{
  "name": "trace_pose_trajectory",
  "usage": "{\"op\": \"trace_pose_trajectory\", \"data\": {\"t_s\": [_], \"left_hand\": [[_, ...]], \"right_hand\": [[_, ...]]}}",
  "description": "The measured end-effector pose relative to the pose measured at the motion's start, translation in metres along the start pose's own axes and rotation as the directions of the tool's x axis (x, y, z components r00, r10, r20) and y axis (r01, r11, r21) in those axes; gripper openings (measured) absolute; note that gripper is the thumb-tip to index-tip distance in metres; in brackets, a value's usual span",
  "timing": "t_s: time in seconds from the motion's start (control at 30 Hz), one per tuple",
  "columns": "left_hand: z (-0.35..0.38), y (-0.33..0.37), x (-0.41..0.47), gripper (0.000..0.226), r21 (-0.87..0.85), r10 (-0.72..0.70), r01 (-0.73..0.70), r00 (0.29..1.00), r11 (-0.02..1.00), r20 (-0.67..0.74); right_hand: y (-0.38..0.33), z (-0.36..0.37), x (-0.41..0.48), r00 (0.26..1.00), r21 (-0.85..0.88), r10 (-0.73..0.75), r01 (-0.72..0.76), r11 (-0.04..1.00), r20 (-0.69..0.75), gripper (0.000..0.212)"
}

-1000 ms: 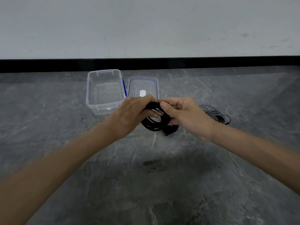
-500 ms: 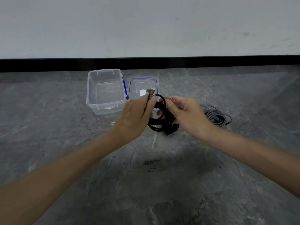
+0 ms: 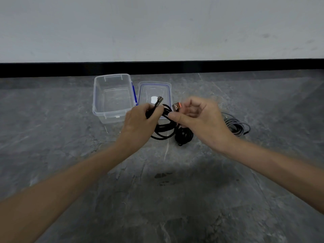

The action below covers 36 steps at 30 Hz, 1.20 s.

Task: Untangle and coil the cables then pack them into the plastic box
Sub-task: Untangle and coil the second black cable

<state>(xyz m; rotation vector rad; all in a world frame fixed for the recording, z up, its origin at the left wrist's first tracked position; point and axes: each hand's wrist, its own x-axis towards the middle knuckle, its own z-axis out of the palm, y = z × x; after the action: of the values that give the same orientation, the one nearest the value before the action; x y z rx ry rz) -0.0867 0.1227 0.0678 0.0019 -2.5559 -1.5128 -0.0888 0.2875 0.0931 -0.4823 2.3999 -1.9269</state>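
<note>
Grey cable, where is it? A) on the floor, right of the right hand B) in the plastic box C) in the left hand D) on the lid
A: the grey cable lies coiled on the floor to the right of the right hand; that hand and the left hand grip only the black cable.

Perhaps a plain indoor room: grey floor (image 3: 52,128) (veined like marble), black skirting (image 3: 228,66), white wall (image 3: 157,28).
</note>
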Motion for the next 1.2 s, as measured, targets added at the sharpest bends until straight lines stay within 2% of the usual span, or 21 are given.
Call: {"op": "trace_pose_trajectory", "data": {"t_s": [0.1, 0.23, 0.37, 0.47, 0.53, 0.6, 0.7, 0.77, 0.87, 0.97, 1.03, 1.13, 1.2], "left_hand": [[-0.001, 0.004, 0.002, 0.043, 0.025, 0.008, -0.008, 1.000, 1.000, 0.003], [-0.001, 0.002, 0.000, 0.039, 0.058, 0.039, -0.038, 0.999, 0.998, -0.008], [-0.001, -0.005, -0.001, 0.033, 0.130, 0.112, -0.110, 0.994, 0.985, -0.009], [-0.003, -0.009, -0.002, 0.032, 0.137, 0.133, -0.128, 0.991, 0.982, -0.026], [-0.003, -0.008, -0.003, 0.031, 0.134, 0.147, -0.141, 0.988, 0.981, -0.040], [-0.002, -0.006, -0.004, 0.032, 0.131, 0.162, -0.154, 0.986, 0.979, -0.050], [-0.001, -0.002, -0.005, 0.030, 0.140, 0.174, -0.166, 0.983, 0.976, -0.050], [-0.001, -0.001, -0.006, 0.028, 0.134, 0.212, -0.204, 0.976, 0.970, -0.048], [-0.002, 0.002, -0.008, 0.025, 0.140, 0.297, -0.291, 0.955, 0.947, -0.025], [-0.001, 0.004, -0.010, 0.022, 0.117, 0.394, -0.398, 0.917, 0.910, 0.059], [0.000, 0.003, -0.011, 0.028, 0.100, 0.434, -0.444, 0.895, 0.891, 0.105], [0.000, 0.001, -0.011, 0.035, 0.072, 0.450, -0.459, 0.885, 0.885, 0.120], [0.001, 0.001, -0.012, 0.034, 0.051, 0.433, -0.439, 0.896, 0.897, 0.096]], "right_hand": [[0.002, 0.001, 0.001, 0.998, -0.088, 0.017, -0.012, 0.996, 0.057, 0.011], [0.003, -0.001, 0.006, 0.995, -0.136, 0.097, -0.100, 0.986, -0.027, 0.018], [-0.002, -0.006, 0.010, 0.971, 0.087, 0.227, -0.221, 0.971, -0.069, 0.015], [-0.004, -0.012, 0.010, 0.962, 0.202, 0.273, -0.270, 0.941, 0.017, 0.013], [-0.006, -0.011, 0.008, 0.960, 0.130, 0.255, -0.269, 0.954, 0.115, 0.015], [-0.008, -0.009, 0.006, 0.955, -0.052, 0.231, -0.225, 0.973, 0.184, 0.015], [-0.010, -0.006, 0.007, 0.962, -0.261, 0.202, -0.151, 0.953, 0.183, 0.016], [-0.011, -0.008, 0.011, 0.955, -0.297, 0.244, -0.188, 0.936, 0.166, 0.032], [-0.017, -0.010, 0.019, 0.888, -0.264, 0.415, -0.360, 0.895, 0.196, 0.051], [-0.019, -0.013, 0.027, 0.734, -0.213, 0.612, -0.574, 0.791, 0.295, 0.055], [-0.014, -0.014, 0.032, 0.655, -0.197, 0.670, -0.647, 0.736, 0.349, 0.050], [-0.003, -0.011, 0.033, 0.669, -0.152, 0.646, -0.642, 0.752, 0.368, 0.041], [0.003, -0.012, 0.032, 0.666, -0.107, 0.592, -0.619, 0.778, 0.453, 0.040]]}}
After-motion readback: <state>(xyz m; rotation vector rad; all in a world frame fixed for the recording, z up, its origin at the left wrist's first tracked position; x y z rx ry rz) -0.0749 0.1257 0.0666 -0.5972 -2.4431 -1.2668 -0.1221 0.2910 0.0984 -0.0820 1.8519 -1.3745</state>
